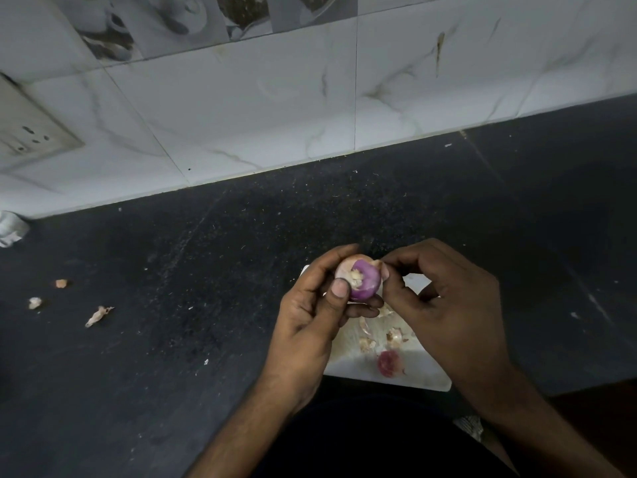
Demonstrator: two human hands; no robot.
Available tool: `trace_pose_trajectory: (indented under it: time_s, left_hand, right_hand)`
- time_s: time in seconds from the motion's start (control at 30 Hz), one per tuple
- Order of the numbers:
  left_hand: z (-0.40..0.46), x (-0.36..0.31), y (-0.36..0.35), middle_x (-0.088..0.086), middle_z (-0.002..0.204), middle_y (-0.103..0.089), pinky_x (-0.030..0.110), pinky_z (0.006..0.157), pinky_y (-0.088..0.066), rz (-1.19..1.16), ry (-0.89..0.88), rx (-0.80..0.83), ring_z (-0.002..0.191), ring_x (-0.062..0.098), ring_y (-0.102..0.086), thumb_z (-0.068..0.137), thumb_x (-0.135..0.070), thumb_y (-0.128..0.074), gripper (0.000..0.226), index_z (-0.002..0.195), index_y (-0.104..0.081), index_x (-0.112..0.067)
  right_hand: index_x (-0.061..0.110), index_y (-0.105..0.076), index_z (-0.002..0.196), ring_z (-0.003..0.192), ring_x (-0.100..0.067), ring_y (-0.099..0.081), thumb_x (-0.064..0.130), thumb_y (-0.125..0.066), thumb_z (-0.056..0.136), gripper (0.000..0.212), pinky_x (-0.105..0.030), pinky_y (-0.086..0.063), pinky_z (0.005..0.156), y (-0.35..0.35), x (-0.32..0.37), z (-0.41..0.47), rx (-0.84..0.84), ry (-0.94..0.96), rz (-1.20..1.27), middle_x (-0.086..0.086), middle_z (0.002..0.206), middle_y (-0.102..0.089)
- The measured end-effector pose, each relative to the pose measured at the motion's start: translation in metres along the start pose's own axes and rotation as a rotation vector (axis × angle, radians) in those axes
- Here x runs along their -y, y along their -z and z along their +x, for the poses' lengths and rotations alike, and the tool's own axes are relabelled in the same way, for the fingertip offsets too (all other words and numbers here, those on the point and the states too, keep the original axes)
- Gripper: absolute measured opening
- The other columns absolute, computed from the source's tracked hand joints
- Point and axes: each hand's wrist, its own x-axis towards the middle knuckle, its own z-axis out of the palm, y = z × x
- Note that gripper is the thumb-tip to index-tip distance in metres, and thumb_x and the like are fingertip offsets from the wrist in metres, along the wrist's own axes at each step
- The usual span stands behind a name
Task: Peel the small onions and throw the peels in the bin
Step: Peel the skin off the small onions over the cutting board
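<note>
My left hand [310, 315] grips a small purple onion [362, 282], root end facing me, thumb pressed on its lower left side. My right hand [444, 298] pinches a pale strip of skin at the onion's upper right edge. Both hands hover over a white cutting board [424, 377]. On the board lie several loose peels [393, 336] and another small reddish onion [388, 363]. No bin is in view.
The board sits on a dark speckled countertop [206, 270]. Three peel scraps [98, 315] lie on the counter at the left. A white marbled tile wall [275, 98] runs behind, with a socket plate [27, 129] at the far left and a crumpled white object [10, 229] below it.
</note>
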Motion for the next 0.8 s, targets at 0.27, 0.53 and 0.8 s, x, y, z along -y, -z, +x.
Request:
trace_pose_trajectory:
  time_s: [0.27, 0.53, 0.8]
  left_hand:
    - [-0.0034, 0.0042, 0.0006, 0.017, 0.125, -0.068, 0.035, 0.086, -0.055, -0.026, 0.019, 0.055, 0.102, 0.03, -0.069, 0.1, -0.006, -0.046, 0.045, 0.144, -0.047, -0.016]
    - [-0.0001, -0.0012, 0.0013, 0.016, 0.131, -0.065, 0.036, 0.084, -0.057, -0.135, 0.1, 0.07, 0.107, 0.033, -0.067, 0.1, -0.007, -0.044, 0.04, 0.139, -0.052, -0.003]
    - [-0.0009, -0.0018, -0.0018, -0.002, 0.111, -0.072, 0.037, 0.092, -0.056, 0.043, 0.046, 0.098, 0.104, 0.018, -0.069, 0.096, -0.018, -0.056, 0.039, 0.129, -0.054, 0.002]
  right_hand:
    - [0.017, -0.071, 0.092, 0.086, -0.006, -0.068, 0.022, -0.069, 0.092, 0.006, -0.016, -0.051, 0.067, 0.0009, -0.0026, -0.0028, -0.036, -0.092, 0.004, 0.011, 0.09, -0.069]
    - [0.019, -0.063, 0.131, 0.104, -0.002, -0.067, 0.037, -0.047, 0.106, 0.035, -0.011, -0.048, 0.082, -0.0016, -0.0021, -0.0019, 0.069, -0.098, 0.062, 0.011, 0.114, -0.067]
    - [0.018, -0.072, 0.097, 0.093, -0.005, -0.067, 0.017, -0.068, 0.096, 0.005, -0.006, -0.044, 0.07, -0.0055, 0.0021, 0.0019, 0.05, -0.127, 0.086, 0.014, 0.093, -0.067]
